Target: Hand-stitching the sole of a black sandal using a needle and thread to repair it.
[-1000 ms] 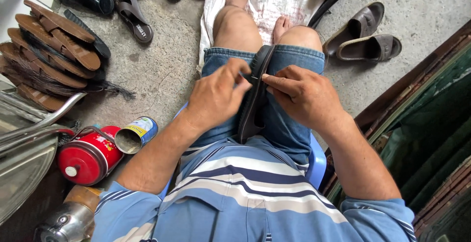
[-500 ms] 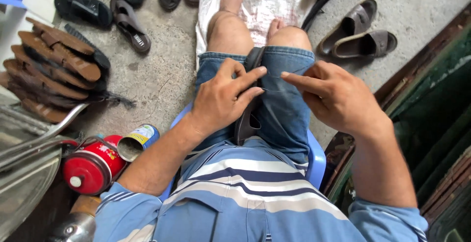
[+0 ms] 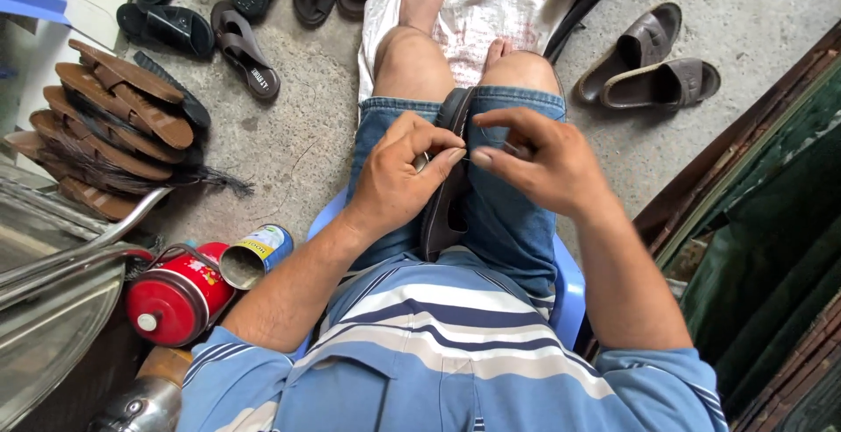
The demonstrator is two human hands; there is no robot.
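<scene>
Now, in the head view, both hands have drawn together again over the dark brown leather sandal [image 3: 442, 195] clamped upright between the denim-clad thighs at centre. The left hand [image 3: 399, 178] pinches a small metal needle-like tool; the right hand [image 3: 539, 165], apart half a second ago, pinches narrowly toward it from three o'clock, likely taking up thread. Stacked brown soles [image 3: 114, 125] lie at nine o'clock.

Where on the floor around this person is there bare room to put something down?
Bare concrete lies between the stacked brown sandals and the left knee, above the open tin can. More lies beyond the grey sandal pair, top right. The top left is crowded with dark sandals; the red canister and metal basin fill the lower left.
</scene>
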